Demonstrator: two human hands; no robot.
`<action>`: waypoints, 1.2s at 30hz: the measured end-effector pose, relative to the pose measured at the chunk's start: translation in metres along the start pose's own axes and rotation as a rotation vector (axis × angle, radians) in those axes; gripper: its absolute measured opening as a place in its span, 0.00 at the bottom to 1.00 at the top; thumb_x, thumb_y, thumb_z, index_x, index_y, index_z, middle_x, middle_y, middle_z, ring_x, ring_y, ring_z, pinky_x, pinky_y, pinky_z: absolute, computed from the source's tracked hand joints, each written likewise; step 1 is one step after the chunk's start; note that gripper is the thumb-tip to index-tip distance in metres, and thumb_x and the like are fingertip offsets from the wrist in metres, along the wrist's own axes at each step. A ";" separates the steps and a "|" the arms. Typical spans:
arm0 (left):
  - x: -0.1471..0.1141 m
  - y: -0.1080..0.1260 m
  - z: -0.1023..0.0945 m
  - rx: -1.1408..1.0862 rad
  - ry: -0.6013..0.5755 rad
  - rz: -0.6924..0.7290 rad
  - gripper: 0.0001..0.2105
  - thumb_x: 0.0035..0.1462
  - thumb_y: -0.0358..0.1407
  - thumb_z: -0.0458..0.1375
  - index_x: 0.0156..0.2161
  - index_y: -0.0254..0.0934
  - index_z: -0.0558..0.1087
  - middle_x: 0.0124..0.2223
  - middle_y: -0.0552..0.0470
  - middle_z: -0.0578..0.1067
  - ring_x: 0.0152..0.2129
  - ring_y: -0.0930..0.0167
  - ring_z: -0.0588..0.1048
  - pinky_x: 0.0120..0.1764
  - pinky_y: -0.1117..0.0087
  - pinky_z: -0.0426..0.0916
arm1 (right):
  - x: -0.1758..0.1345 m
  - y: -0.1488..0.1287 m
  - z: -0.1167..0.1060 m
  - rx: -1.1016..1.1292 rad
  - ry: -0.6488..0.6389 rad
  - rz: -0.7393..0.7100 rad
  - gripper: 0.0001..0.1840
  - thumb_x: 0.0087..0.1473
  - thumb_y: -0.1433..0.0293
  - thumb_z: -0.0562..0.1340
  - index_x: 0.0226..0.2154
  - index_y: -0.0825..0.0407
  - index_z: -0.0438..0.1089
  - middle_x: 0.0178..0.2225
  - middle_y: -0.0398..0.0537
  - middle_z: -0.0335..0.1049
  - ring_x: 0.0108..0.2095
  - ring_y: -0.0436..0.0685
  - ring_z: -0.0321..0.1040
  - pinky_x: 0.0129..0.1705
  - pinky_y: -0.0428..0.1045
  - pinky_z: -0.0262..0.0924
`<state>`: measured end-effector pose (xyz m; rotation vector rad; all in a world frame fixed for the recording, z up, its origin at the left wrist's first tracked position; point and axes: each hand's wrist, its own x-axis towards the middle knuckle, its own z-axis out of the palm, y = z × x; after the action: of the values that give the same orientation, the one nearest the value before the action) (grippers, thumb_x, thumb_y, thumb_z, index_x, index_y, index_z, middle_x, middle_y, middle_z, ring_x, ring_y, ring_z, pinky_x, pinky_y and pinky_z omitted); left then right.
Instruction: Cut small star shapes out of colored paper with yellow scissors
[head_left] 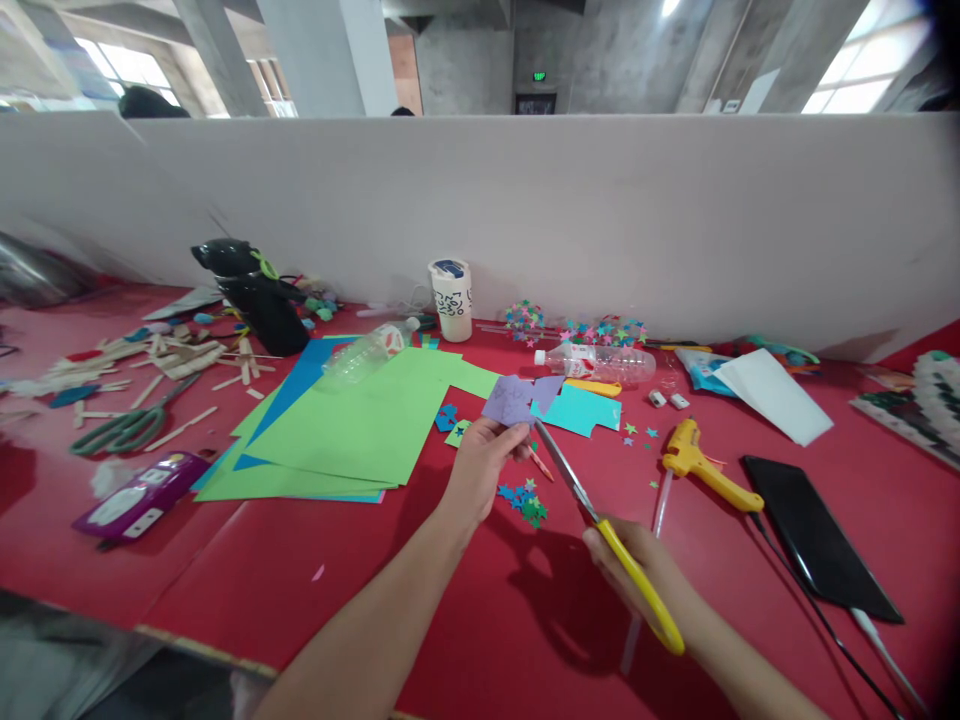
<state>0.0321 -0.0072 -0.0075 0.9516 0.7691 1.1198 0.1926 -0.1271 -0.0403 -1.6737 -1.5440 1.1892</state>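
Note:
Between the thumb and fingers of my left hand (487, 455) is a piece of purple paper (512, 399), raised a little above the table. Faint lines are drawn on it. My right hand (637, 560) is wrapped round the yellow handles of a pair of scissors (576, 487). Their blades point up and left, with the tips close to the lower edge of the purple paper; whether they touch it I cannot tell. Below the paper lies a small pile of blue and green paper stars (529, 500). A short pencil (541, 464) rests between the hands.
Green paper sheets (360, 420) spread to the left, with a plastic bottle (367, 352) on them. Cyan paper (581, 408) lies behind the scissors. On the right are a yellow glue gun (701, 465) and a black phone-like device (817, 535). A white cup (452, 305) stands near the partition (480, 210).

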 end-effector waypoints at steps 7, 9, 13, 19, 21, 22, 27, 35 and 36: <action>0.000 0.004 -0.001 0.011 -0.029 0.006 0.05 0.46 0.33 0.59 0.24 0.33 0.69 0.21 0.55 0.70 0.17 0.79 0.66 0.25 0.75 0.59 | 0.000 -0.001 -0.002 0.008 -0.009 0.021 0.23 0.51 0.50 0.51 0.19 0.50 0.50 0.15 0.35 0.45 0.16 0.45 0.44 0.16 0.42 0.41; 0.000 0.005 -0.001 -0.004 -0.030 -0.002 0.06 0.46 0.34 0.59 0.24 0.33 0.69 0.21 0.55 0.70 0.17 0.79 0.66 0.25 0.75 0.59 | 0.001 0.000 -0.001 0.015 -0.011 0.033 0.23 0.51 0.50 0.51 0.19 0.50 0.50 0.15 0.35 0.45 0.15 0.45 0.44 0.15 0.42 0.40; 0.000 0.004 -0.001 -0.079 -0.036 -0.046 0.06 0.44 0.34 0.60 0.25 0.33 0.69 0.22 0.55 0.70 0.18 0.79 0.66 0.26 0.76 0.60 | 0.001 0.002 0.002 0.029 -0.023 0.055 0.23 0.51 0.50 0.50 0.19 0.50 0.49 0.15 0.34 0.44 0.15 0.45 0.43 0.14 0.42 0.40; 0.001 -0.002 0.000 -0.134 -0.069 -0.085 0.06 0.45 0.34 0.60 0.27 0.32 0.71 0.24 0.54 0.71 0.21 0.78 0.67 0.27 0.76 0.61 | 0.002 0.002 0.003 0.036 0.011 0.038 0.23 0.51 0.50 0.51 0.18 0.50 0.49 0.15 0.34 0.42 0.16 0.45 0.42 0.15 0.42 0.39; 0.001 -0.001 -0.001 -0.127 -0.064 -0.059 0.05 0.45 0.33 0.59 0.26 0.33 0.70 0.24 0.54 0.70 0.20 0.79 0.67 0.27 0.76 0.61 | 0.002 0.003 0.003 0.018 0.021 0.015 0.23 0.51 0.52 0.52 0.18 0.50 0.49 0.15 0.34 0.42 0.16 0.45 0.42 0.17 0.42 0.40; 0.001 -0.001 -0.002 -0.113 -0.063 -0.045 0.05 0.46 0.34 0.59 0.26 0.33 0.69 0.23 0.55 0.70 0.20 0.79 0.67 0.27 0.76 0.61 | 0.002 0.003 0.002 0.012 0.028 0.007 0.23 0.50 0.52 0.53 0.18 0.50 0.49 0.15 0.34 0.43 0.17 0.45 0.42 0.17 0.42 0.40; 0.003 0.007 -0.006 0.071 -0.065 0.015 0.06 0.47 0.34 0.58 0.24 0.34 0.68 0.21 0.56 0.69 0.18 0.79 0.66 0.25 0.76 0.59 | 0.001 0.003 -0.003 0.056 -0.043 0.033 0.22 0.52 0.52 0.52 0.19 0.51 0.52 0.12 0.33 0.45 0.13 0.44 0.43 0.14 0.42 0.39; 0.004 0.011 -0.006 0.149 -0.070 -0.007 0.08 0.44 0.36 0.60 0.25 0.33 0.69 0.21 0.55 0.69 0.17 0.77 0.66 0.23 0.75 0.60 | -0.002 -0.007 -0.008 0.078 -0.087 0.065 0.28 0.48 0.43 0.47 0.21 0.50 0.53 0.10 0.32 0.46 0.09 0.43 0.43 0.11 0.42 0.39; 0.003 0.011 -0.006 0.147 -0.071 -0.005 0.08 0.44 0.36 0.60 0.25 0.33 0.69 0.21 0.55 0.69 0.17 0.78 0.66 0.23 0.75 0.60 | -0.002 -0.008 -0.007 0.085 -0.075 0.068 0.28 0.48 0.42 0.47 0.21 0.50 0.53 0.10 0.32 0.46 0.08 0.43 0.43 0.11 0.42 0.38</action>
<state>0.0234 -0.0008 -0.0004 1.1063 0.8040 1.0302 0.1953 -0.1266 -0.0292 -1.6550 -1.4697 1.3474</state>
